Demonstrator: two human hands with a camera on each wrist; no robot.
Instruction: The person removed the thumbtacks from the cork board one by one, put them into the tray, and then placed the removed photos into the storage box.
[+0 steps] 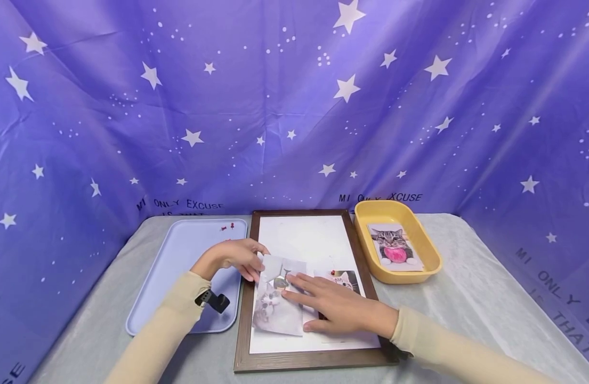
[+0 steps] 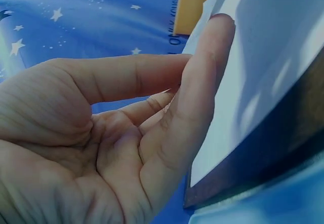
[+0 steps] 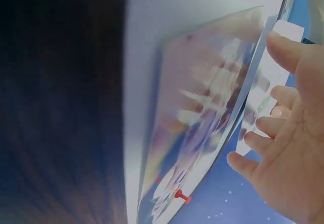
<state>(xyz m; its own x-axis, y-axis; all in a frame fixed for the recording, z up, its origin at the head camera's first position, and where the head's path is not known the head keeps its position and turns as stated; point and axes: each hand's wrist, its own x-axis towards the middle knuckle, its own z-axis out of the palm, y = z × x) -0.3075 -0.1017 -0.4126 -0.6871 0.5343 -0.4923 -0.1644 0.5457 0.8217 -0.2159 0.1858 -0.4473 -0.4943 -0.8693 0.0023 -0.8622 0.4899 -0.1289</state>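
My left hand point(image 1: 235, 257) pinches the upper left edge of a glossy photo point(image 1: 275, 314) of a pale cat, between thumb and fingers. In the left wrist view, the left hand point(image 2: 147, 112) holds the sheet's edge over the white board. The right hand point(image 1: 339, 304) has its fingers spread, fingertips at the right part of that photo; whether they press it I cannot tell. Under the right hand, a second cat photo point(image 1: 350, 280) lies on the white framed board point(image 1: 301, 234), partly hidden. A red push pin point(image 3: 183, 196) stands in this second photo in the right wrist view.
To the left lies a light blue tray point(image 1: 179, 256) with several red push pins point(image 1: 232, 226) near its far right corner. At the right stands a yellow bin point(image 1: 421, 242) holding a photo point(image 1: 395, 248) of a tabby cat with a pink ball. A star-patterned curtain point(image 1: 275, 106) hangs behind.
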